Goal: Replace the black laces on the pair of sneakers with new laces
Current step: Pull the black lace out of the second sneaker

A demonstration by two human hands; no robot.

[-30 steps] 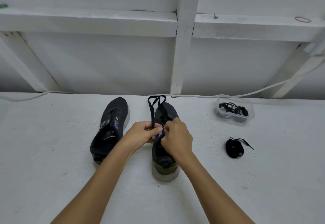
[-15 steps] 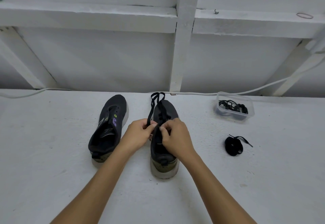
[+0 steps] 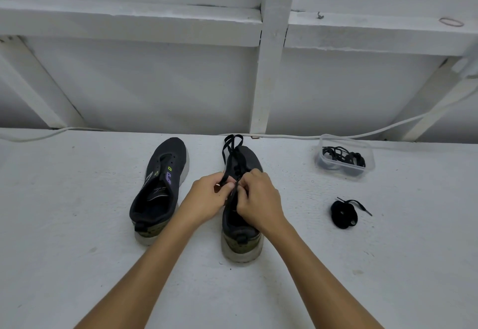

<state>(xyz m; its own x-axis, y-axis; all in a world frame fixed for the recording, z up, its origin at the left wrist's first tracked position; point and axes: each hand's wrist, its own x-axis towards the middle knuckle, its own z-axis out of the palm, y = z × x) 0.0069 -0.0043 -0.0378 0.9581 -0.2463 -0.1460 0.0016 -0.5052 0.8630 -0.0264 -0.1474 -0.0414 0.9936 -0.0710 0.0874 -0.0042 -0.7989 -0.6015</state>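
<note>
- White bench [image 3: 77,225] carries two black sneakers near its far edge.
- Left sneaker [image 3: 160,186]: unlaced.
- Right sneaker [image 3: 241,225]: black lace [image 3: 231,152] partly threaded.
- Left hand [image 3: 207,199] and right hand [image 3: 258,199]: fingers pinch the lace over the eyelets.
- Coiled lace [image 3: 344,213] and clear tub [image 3: 345,158] lie toward the right edge.

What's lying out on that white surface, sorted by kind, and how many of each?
Sneakers: 2, the unlaced sneaker and the sneaker being laced
Loose lace held by the left hand and right hand: 1
Rolled lace bundle: 1
Clear tub holding black laces: 1
Total: 5
</note>
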